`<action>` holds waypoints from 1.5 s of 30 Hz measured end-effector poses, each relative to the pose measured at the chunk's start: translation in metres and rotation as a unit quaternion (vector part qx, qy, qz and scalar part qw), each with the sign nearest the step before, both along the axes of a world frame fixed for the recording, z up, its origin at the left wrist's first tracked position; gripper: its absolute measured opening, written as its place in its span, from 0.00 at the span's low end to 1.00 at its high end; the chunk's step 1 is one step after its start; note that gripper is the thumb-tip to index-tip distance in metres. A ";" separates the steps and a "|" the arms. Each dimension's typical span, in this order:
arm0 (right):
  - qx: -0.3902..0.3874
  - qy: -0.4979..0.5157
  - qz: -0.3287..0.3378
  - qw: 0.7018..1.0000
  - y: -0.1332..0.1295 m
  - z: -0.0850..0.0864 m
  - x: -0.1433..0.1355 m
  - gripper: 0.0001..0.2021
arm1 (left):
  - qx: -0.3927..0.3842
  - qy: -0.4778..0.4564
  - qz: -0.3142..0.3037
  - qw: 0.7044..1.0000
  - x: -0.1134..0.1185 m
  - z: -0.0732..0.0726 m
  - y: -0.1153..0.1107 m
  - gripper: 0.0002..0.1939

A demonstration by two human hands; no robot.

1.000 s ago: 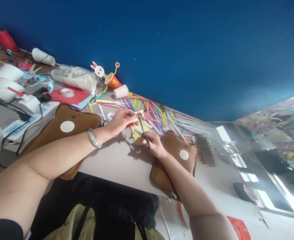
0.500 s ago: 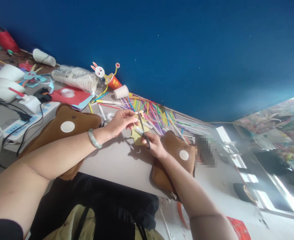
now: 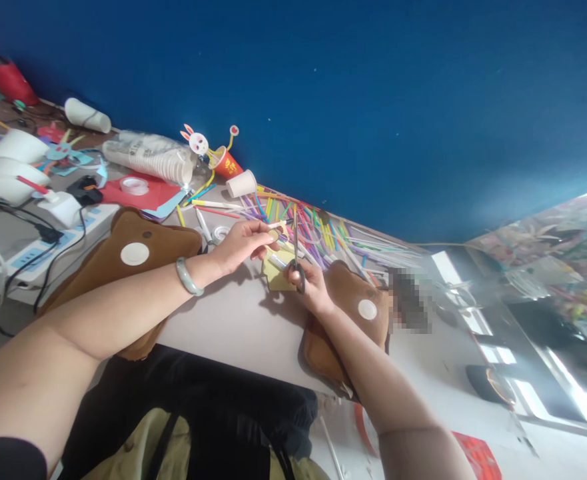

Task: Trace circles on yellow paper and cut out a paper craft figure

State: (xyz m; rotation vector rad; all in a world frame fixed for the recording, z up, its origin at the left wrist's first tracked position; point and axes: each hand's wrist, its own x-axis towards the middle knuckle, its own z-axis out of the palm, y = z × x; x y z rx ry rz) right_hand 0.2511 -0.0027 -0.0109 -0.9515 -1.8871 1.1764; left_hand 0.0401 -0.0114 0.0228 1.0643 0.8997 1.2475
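Observation:
My left hand (image 3: 240, 247), with a bangle at its wrist, pinches a small round yellow paper piece (image 3: 273, 235) between thumb and fingertips. Black-handled scissors (image 3: 300, 275) are in my right hand (image 3: 310, 290), their blades pointing up and away from me, a little to the right of that piece. Below and between the hands, a yellow sheet of paper (image 3: 278, 280) with an uneven edge lies on the table, partly covered by my right fingers.
Brown plush cushions lie under my left forearm (image 3: 138, 233) and beside my right wrist (image 3: 343, 320). Colourful straws (image 3: 318, 233) are heaped along the blue wall. A white paper cup (image 3: 242, 184), a red decorated cup (image 3: 226, 162) and a power strip (image 3: 73, 240) are at left.
The scissors have turned in my right hand, so their blades have swung right, away from the yellow piece, and stand more upright. My left hand has barely moved.

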 end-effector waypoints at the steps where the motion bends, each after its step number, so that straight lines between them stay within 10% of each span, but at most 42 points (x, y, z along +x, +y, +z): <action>1: 0.004 0.000 -0.010 1.000 0.000 0.000 0.000 0.28 | -0.004 0.011 -0.006 1.000 0.000 -0.001 0.000 0.06; 16: 0.058 -0.015 -0.065 0.996 0.001 -0.004 -0.002 0.15 | 0.053 0.178 -0.192 0.964 0.004 -0.031 0.004 0.06; 45: -0.037 0.031 -0.074 0.996 0.002 -0.004 -0.004 0.19 | -0.011 0.068 -0.125 0.990 0.009 -0.021 -0.002 0.09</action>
